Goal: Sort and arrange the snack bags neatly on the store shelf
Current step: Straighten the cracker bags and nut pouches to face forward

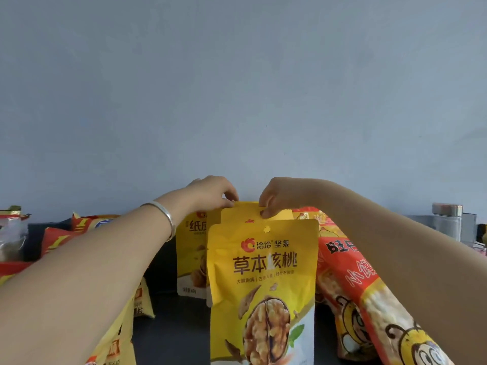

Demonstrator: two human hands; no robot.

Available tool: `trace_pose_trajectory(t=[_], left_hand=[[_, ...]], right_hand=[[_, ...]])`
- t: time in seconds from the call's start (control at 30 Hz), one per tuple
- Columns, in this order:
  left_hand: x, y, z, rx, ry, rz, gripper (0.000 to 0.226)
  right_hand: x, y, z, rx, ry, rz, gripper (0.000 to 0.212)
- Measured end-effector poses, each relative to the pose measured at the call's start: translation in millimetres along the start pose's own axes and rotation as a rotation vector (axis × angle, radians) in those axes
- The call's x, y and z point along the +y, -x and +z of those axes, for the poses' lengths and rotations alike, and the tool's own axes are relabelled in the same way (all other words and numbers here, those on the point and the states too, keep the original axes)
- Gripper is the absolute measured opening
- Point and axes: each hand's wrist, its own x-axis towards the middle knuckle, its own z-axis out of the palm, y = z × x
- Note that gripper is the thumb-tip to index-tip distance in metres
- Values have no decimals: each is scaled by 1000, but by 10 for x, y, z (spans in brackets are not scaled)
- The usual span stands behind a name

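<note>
Walnut bags [263, 272], rear ones mostly hidden, seem pinched by left hand [210, 192] and right hand [279, 198].

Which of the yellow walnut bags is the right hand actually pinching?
The second bag, directly behind the front bag: the right hand pinches its top edge. The front one stands untouched.
</note>
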Motion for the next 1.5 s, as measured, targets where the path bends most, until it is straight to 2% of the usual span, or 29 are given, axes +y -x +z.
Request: trace_pose_trajectory(t=[0.1,0.2,0.3,0.47,0.53,0.6,0.67,0.77,0.87,0.97,1.07,1.17,1.27,1.5], left_hand=[[-29,-13,6,-3,6,-7,27],[-37,-17,4,4,27,-19,24],[-32,-9,-2,8,48,0,23],[-10,31,6,31,106,37,24],[-33,54,19,50,129,27,23],[-76,67,39,70,147,7,22],[-115,73,65,74,134,-16,20],[-150,72,93,67,121,-36,16],[-171,83,69,51,155,-31,9],[-219,107,11,6,191,-43,4],[-246,141,-45,-51,267,-67,14],[-232,182,-100,-95,316,-74,14],[-212,223,-143,-128,367,-61,13],[-134,262,-208,-128,393,-38,10]], right_hand=[[26,26,-47,-50,-80,-42,5],[-16,67,-123,-95,-137,-88,17],[-73,99,-145,-185,-155,-131,18],[-141,73,-81,-196,-198,-150,9],[-122,65,-105,-221,-250,-139,12],[-93,51,-137,-175,-348,-125,20],[-35,6,-148,5,-376,-106,21],[123,-121,-86,192,-265,-61,19],[204,-209,16,171,-112,-46,24],[219,-282,85,135,-81,-39,26],[222,-320,76,131,-87,-43,24],[238,-300,27,65,-126,-51,21],[273,-267,-3,14,-176,-61,7],[307,-189,-37,21,-226,-77,9]])
